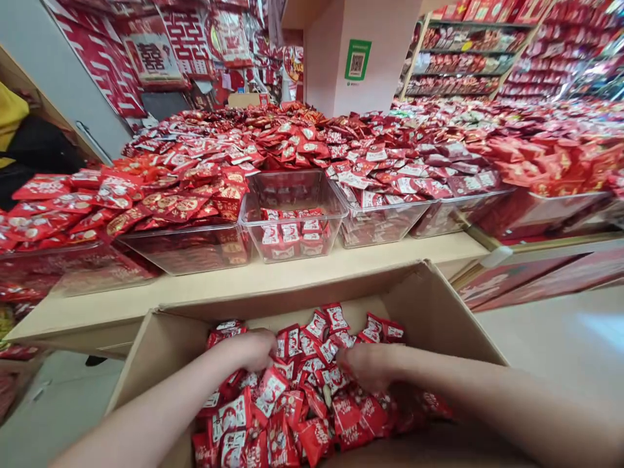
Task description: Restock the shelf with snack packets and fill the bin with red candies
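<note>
Both hands reach down into an open cardboard box (292,304) that holds many small red and white packets (292,406). My left hand (260,350) is on the left side of the pile, its fingers bent down and hidden among the packets. Across from it, my right hand (368,365) touches packets on the right side; it is blurred and its fingertips cannot be made out. Beyond the box, a clear plastic bin (292,224) contains a low layer of similar packets.
Clear bins heaped with red packets (180,198) line a pale wooden shelf (219,283) behind the box. A pillar (365,58) with a green QR sign (357,60) rises behind. Part of a person in yellow and black (29,143) is at the far left.
</note>
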Demonstrator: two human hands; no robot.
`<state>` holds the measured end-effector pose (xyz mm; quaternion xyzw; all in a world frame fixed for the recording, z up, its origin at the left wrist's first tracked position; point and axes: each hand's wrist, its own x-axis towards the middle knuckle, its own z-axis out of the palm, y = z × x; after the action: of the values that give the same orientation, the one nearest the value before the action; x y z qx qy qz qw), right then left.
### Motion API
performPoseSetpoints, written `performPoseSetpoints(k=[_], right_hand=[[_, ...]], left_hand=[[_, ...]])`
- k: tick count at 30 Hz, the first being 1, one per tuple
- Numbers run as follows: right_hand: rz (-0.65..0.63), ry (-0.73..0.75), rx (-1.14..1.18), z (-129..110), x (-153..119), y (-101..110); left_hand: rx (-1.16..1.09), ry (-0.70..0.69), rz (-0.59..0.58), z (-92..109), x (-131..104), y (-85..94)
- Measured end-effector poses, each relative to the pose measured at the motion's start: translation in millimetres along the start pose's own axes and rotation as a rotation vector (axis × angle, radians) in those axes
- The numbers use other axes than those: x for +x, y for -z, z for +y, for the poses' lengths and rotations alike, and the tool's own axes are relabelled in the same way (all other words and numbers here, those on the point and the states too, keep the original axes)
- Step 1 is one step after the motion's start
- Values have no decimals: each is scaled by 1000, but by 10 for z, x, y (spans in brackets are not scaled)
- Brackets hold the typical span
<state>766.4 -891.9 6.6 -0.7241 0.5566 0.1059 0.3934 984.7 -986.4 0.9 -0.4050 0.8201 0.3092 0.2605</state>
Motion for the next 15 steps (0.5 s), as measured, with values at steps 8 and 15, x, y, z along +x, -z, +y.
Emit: performPoseSetpoints(k=[8,15], right_hand=[[-48,306,960,-67,14,316],[73,376,1202,-164,-20,270]], left_hand=[[-429,-283,35,390,-278,301],[-836,-198,115,546,-306,252]])
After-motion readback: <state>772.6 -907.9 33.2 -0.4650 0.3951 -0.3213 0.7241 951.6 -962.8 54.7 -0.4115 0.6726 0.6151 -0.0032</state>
